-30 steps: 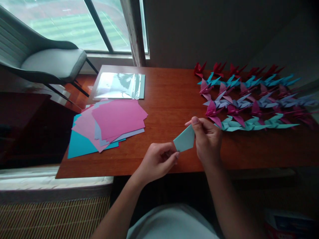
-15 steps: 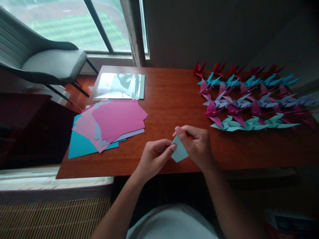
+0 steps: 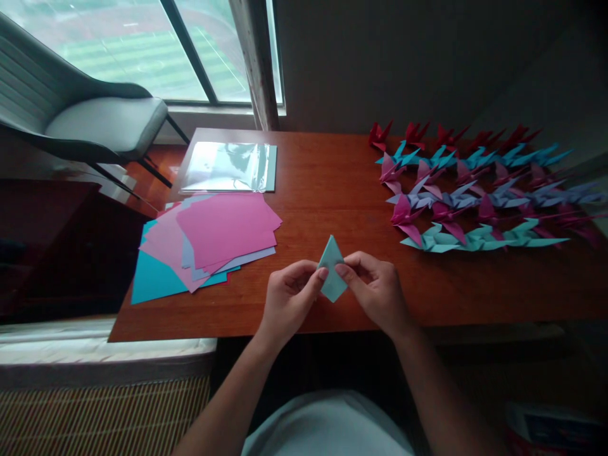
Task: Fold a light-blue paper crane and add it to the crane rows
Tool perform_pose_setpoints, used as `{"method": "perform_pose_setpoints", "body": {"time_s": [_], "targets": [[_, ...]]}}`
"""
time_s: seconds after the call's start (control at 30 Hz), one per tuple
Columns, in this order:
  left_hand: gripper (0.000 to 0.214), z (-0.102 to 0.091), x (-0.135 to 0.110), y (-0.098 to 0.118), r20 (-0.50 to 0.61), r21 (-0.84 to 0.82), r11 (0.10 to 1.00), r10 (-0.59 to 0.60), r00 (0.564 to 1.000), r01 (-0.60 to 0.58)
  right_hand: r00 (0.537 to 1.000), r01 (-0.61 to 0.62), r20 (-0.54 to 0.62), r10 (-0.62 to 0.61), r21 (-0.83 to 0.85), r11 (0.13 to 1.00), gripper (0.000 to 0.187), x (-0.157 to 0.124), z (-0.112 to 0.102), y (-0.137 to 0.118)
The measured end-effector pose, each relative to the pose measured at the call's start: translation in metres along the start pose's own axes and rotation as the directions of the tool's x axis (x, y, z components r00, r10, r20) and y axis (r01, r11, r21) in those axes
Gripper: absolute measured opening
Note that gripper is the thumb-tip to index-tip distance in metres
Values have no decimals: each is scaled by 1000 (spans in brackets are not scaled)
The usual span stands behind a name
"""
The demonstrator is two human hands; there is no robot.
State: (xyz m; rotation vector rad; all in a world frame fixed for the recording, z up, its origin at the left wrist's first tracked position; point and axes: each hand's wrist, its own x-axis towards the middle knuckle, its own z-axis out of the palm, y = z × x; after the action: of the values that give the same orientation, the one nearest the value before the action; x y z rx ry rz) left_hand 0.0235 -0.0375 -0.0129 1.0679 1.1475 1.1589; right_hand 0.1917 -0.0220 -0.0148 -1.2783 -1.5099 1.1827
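Observation:
A small folded teal paper (image 3: 331,268), kite-shaped with its point up, is held over the front of the wooden table (image 3: 332,183). My left hand (image 3: 289,301) pinches its left side with thumb and fingers. My right hand (image 3: 375,291) pinches its right side the same way. Both hands are closed on the paper and nearly touch each other.
A fanned stack of pink, lilac and blue paper sheets (image 3: 209,237) lies at the left. Behind it is a clear plastic sleeve (image 3: 228,166). Rows of several folded paper cranes (image 3: 475,183) fill the right side. A grey chair (image 3: 90,120) stands by the window.
The teal paper has been turned from lying slanted between my hands to standing point-up. Both hands moved left and closer together, and my right hand came down toward the table's front.

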Motion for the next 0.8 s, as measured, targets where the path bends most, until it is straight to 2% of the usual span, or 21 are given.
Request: {"method": "perform_pose_setpoints", "body": {"time_s": [0.1,0.17,0.3,0.43,0.53,0.67,0.8], "targets": [[23,0,0,1,96,-40,998,-41,995,45,996,21,-86,-22,-16,1000,24,-1,-1,1],[26,0,1,1,95,-46,997,-50,994,54,994,18,-106,-18,5,1000,25,0,0,1],[31,-1,1,2,6,-48,997,-52,999,53,999,-6,-35,9,84,996,22,-2,3,2],[31,1,0,4,-21,-27,999,-37,999,36,999,13,-39,-12,41,999,22,-5,6,2],[32,1,1,4,-44,2,999,-35,998,35,1000,-20,1,20,38,999,26,-6,7,3],[34,0,1,2,-29,8,999,-32,999,32,995,-87,58,82,86,992,29,-6,10,5],[32,0,0,0,0,4,1000,-17,1000,17,993,-79,91,72,69,994,26,-5,11,3]]}}
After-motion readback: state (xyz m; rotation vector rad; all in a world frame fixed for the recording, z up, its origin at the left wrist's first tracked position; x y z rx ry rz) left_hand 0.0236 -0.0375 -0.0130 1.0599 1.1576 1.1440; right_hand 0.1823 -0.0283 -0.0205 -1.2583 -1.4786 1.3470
